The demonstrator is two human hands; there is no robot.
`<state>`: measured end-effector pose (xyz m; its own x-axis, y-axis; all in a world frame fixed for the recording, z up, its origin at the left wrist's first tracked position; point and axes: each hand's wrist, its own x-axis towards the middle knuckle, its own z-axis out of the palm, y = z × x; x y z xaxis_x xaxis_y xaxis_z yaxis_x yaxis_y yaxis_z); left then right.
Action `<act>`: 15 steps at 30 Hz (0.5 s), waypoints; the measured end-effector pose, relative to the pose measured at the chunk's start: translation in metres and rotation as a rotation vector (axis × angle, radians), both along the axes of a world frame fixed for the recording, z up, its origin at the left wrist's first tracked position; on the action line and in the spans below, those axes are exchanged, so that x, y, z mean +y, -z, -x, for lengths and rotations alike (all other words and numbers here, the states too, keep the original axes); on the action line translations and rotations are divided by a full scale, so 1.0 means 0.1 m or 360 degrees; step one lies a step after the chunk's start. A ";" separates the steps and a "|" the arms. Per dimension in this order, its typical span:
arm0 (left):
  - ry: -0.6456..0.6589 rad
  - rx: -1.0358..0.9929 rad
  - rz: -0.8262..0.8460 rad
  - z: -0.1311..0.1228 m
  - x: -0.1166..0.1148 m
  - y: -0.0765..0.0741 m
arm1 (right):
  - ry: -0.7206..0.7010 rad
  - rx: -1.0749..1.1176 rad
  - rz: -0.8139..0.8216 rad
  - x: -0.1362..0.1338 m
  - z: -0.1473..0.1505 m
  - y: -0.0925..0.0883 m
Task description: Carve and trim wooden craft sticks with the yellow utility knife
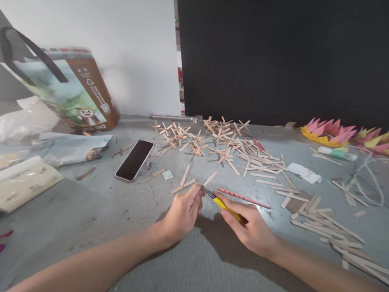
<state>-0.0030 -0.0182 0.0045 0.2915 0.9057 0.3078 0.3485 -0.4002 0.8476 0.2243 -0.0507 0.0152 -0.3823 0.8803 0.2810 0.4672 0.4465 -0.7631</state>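
Note:
My right hand (250, 226) is closed around a yellow utility knife (225, 206), its blade tip pointing left toward my left hand. My left hand (184, 211) is pinched shut, fingertips touching the end of a wooden craft stick (183, 186) that lies on the grey table; the blade meets those fingertips. A red pencil (244, 198) lies just beyond the knife. Past my hands sits a pile of crossed wooden sticks (215, 141).
A black phone (134, 160) lies left of centre. A paper carrier bag (73, 90) and plastic wrappers (17, 180) crowd the left side. Loose sticks (330, 226) spread at the right, with paper flowers (328, 130), a glue bottle (337, 153) and a white cable (372, 179).

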 end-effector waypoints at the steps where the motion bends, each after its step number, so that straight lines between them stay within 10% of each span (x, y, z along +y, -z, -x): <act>1: 0.0006 0.0014 -0.0004 0.00 0.00 0.00 | 0.0002 0.0003 0.0005 0.00 0.00 0.00; 15: 0.0008 0.0108 0.0033 -0.02 0.04 0.00 | 0.0030 0.0047 -0.0045 0.01 0.02 0.06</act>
